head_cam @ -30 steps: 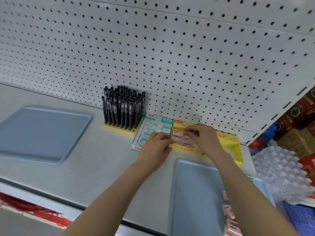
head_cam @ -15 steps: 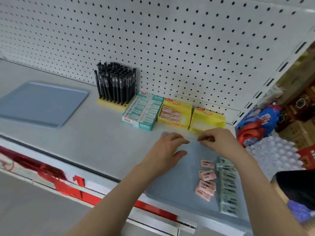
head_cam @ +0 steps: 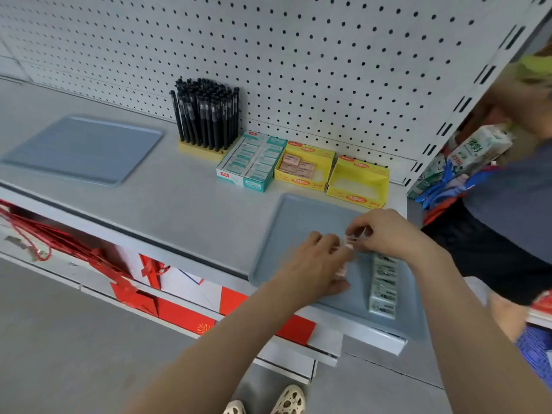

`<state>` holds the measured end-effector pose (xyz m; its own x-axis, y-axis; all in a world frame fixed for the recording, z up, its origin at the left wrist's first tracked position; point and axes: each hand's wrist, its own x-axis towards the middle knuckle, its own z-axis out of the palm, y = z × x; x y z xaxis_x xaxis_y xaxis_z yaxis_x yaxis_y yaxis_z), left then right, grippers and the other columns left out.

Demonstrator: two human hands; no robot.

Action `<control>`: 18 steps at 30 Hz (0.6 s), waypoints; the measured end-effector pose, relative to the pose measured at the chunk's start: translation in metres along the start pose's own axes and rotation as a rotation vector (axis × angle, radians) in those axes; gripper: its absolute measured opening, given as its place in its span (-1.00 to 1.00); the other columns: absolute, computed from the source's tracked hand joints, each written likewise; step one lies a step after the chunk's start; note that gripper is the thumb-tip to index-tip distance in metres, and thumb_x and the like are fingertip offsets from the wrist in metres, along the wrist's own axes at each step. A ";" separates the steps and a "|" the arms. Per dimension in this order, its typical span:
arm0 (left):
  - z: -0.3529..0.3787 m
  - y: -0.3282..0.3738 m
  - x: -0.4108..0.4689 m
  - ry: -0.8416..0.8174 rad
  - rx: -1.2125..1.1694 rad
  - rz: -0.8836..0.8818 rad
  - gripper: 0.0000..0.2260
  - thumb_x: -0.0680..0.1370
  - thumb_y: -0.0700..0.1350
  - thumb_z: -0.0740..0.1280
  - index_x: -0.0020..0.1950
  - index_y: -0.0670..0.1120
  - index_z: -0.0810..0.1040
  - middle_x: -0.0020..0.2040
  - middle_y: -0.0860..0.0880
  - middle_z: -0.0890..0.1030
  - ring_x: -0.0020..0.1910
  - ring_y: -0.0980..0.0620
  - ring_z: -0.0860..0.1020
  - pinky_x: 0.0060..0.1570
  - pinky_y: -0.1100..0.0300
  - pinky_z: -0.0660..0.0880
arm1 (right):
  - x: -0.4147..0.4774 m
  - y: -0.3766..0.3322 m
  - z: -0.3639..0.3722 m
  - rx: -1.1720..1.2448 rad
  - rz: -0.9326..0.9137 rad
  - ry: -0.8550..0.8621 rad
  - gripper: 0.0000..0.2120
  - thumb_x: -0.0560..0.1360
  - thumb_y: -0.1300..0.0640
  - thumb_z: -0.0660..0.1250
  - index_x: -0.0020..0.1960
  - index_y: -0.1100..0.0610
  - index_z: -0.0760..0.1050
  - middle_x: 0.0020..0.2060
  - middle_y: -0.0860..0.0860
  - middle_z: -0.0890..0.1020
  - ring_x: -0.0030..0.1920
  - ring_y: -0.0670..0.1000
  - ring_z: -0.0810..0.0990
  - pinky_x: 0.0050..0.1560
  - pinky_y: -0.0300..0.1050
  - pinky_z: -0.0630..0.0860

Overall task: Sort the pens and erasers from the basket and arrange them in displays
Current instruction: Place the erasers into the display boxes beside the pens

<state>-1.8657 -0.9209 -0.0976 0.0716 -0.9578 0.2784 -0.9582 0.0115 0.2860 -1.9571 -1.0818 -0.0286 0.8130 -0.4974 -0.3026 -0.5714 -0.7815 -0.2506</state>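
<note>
Pink erasers [head_cam: 343, 271] — blurred, half hidden by left hand [head_cam: 313, 264]

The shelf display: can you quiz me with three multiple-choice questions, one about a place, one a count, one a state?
1. Where do the black pens stand?
A. on a blue tray
B. in a yellow holder by the pegboard
C. in a glass jar

2. How many yellow boxes sit on the shelf?
A. one
B. two
C. four

3. What is the right hand doing?
A. lying flat on the shelf
B. gripping a pen
C. pinching a pink eraser over the near tray

B: they stand upright in the holder at the back wall.
B: two sit side by side, right of the teal box.
C: its fingertips close on the eraser.
</note>
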 end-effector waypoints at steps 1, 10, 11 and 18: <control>-0.006 0.000 -0.009 -0.005 0.023 -0.045 -0.54 0.34 0.09 0.53 0.14 -0.09 0.56 0.07 -0.20 0.54 -0.03 -0.23 0.48 -0.04 -0.05 0.50 | -0.008 -0.006 0.003 -0.033 0.019 -0.001 -0.71 0.43 0.11 0.49 0.14 0.02 0.61 0.00 -0.05 0.63 -0.11 -0.10 0.53 -0.16 -0.29 0.41; -0.015 -0.009 -0.014 -0.088 0.116 -0.163 -0.66 0.32 0.05 0.54 -0.08 -0.11 0.54 -0.15 -0.19 0.51 -0.31 -0.18 0.47 -0.42 0.07 0.42 | 0.004 -0.026 0.019 0.041 0.036 0.227 -0.90 0.49 0.06 0.41 -0.05 0.07 0.62 -0.16 -0.04 0.62 -0.06 0.03 0.58 -0.23 -0.17 0.36; -0.014 -0.010 -0.013 -0.084 0.112 -0.173 -0.67 0.37 0.04 0.51 -0.02 -0.12 0.54 -0.09 -0.21 0.52 -0.25 -0.20 0.47 -0.38 0.05 0.43 | 0.006 -0.026 0.019 0.101 0.034 0.279 -0.89 0.50 0.04 0.40 -0.08 0.08 0.62 -0.18 -0.04 0.62 -0.10 0.03 0.57 -0.22 -0.15 0.38; -0.023 -0.017 0.006 -0.200 0.175 -0.293 -0.65 0.55 0.02 0.28 0.24 -0.14 0.40 0.18 -0.20 0.39 0.03 -0.21 0.43 -0.12 0.01 0.33 | 0.028 -0.027 0.014 0.978 0.040 0.291 -0.85 0.58 0.24 0.30 0.12 0.14 0.58 -0.12 0.15 0.68 -0.23 0.02 0.68 -0.24 -0.18 0.60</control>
<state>-1.8423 -0.9202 -0.0794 0.3104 -0.9504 0.0192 -0.9391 -0.3034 0.1614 -1.9202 -1.0695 -0.0431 0.7121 -0.6909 -0.1247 -0.3338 -0.1770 -0.9259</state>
